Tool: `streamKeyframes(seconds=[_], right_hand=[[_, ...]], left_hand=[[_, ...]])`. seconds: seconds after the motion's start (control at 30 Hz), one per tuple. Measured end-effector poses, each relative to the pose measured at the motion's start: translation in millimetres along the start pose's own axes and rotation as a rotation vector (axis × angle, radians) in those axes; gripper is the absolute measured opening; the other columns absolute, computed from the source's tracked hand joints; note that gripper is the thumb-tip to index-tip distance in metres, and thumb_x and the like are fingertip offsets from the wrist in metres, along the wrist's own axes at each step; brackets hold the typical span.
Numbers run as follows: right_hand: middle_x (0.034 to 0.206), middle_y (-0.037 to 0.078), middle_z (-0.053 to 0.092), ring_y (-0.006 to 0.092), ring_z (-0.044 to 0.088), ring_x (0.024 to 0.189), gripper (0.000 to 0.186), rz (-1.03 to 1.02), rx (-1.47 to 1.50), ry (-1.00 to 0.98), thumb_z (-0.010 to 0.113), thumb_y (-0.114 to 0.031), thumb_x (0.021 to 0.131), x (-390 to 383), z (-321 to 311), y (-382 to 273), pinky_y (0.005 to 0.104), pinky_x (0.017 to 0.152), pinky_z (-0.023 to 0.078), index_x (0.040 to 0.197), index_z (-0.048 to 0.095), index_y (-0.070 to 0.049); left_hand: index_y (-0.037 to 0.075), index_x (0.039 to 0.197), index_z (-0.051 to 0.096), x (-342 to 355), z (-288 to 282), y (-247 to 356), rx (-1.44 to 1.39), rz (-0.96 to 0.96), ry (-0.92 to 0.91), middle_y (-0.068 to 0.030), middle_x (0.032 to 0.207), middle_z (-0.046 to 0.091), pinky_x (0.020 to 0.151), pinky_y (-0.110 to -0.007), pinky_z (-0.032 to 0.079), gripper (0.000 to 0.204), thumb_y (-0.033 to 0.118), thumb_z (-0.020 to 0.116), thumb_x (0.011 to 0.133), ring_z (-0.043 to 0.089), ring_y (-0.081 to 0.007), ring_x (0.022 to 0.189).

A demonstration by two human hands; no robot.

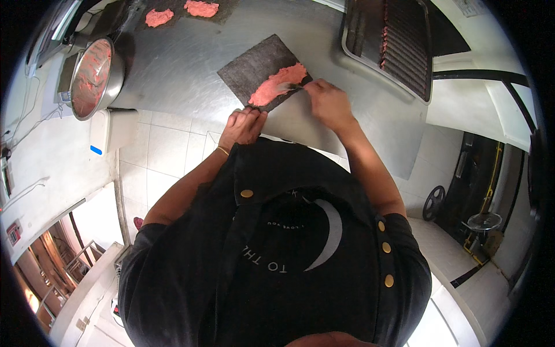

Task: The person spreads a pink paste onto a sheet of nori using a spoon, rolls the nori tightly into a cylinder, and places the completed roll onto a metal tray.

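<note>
Desk [179,81]: bare metal. Work piece, one dark square sheet [251,66], lies turned cornerwise toward the middle of the near edge, carrying one strip of pink paste [274,88] on its right half. Left hand [245,126]: fingers narrow, drawn together at the sheet's near corner, which they cover; cannot tell whether they pinch or press. Right hand [329,104]: fingers closed on the handle of one spreading tool [286,87], blade against the paste; the hand hides most of the handle. Surroundings: a metal bowl [115,81], pink residue inside, by the left edge; a dark tray [384,77] toward the far right corner, bounding the space beyond the right hand; a pale container [104,132] with a blue mark beside the near left corner. Count: one bowl, one tray, one tool, two further pink patches [159,18] on dark backing near the far left corner. Ridged dark rows [407,58] in tray: several, too tightly set to count.
</note>
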State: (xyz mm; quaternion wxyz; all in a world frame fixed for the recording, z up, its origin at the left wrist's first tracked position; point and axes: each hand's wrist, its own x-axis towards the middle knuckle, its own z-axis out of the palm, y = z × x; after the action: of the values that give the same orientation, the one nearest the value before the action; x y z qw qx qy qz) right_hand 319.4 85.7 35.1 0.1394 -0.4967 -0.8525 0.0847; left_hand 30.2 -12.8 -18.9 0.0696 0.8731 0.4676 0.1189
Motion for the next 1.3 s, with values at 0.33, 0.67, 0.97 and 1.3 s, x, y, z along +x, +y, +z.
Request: streamKeyframes(seconds=[0.33, 0.67, 0.97, 1.3], right_hand=[[0.103, 0.014, 0.071, 0.0387, 0.071, 0.089, 0.023, 0.095, 0.016, 0.009, 0.058, -0.010, 0.092, 4, -3, -20, 0.0490, 0.078, 0.058, 0.112, 0.070, -0.013], [0.104, 0.014, 0.072, 0.0360, 0.073, 0.093, 0.029, 0.054, 0.013, 0.126, 0.054, -0.009, 0.091, 1, -16, 12, 0.0477, 0.079, 0.060, 0.114, 0.071, -0.014], [0.104, 0.016, 0.070, 0.0387, 0.072, 0.089, 0.026, 0.320, -0.031, 0.038, 0.056, -0.010, 0.093, -1, -30, 15, 0.0494, 0.077, 0.060, 0.113, 0.071, -0.012], [0.110, 0.018, 0.071, 0.0378, 0.073, 0.099, 0.032, 0.336, -0.084, -0.049, 0.054, -0.012, 0.092, 15, -35, 16, 0.0501, 0.086, 0.060, 0.119, 0.072, -0.010]], left_hand=[[0.010, 0.143, 0.061, 5, 3, -8, -0.009, 0.063, 0.088, -0.0073, 0.132, 0.057, 0.112, -0.044, 0.040, 0.051, 0.018, 0.061, 0.093, 0.051, -0.0275, 0.136], [0.011, 0.142, 0.062, 7, -3, -5, -0.034, 0.040, 0.045, -0.0067, 0.129, 0.057, 0.111, -0.045, 0.041, 0.049, 0.016, 0.064, 0.093, 0.053, -0.0281, 0.134], [0.011, 0.142, 0.062, 5, -3, -2, -0.076, 0.008, 0.051, -0.0088, 0.129, 0.057, 0.110, -0.047, 0.041, 0.052, 0.012, 0.067, 0.090, 0.053, -0.0293, 0.134], [0.012, 0.143, 0.061, 0, 11, -12, -0.127, 0.001, 0.015, -0.0095, 0.132, 0.055, 0.111, -0.049, 0.040, 0.054, 0.016, 0.067, 0.090, 0.050, -0.0305, 0.138]])
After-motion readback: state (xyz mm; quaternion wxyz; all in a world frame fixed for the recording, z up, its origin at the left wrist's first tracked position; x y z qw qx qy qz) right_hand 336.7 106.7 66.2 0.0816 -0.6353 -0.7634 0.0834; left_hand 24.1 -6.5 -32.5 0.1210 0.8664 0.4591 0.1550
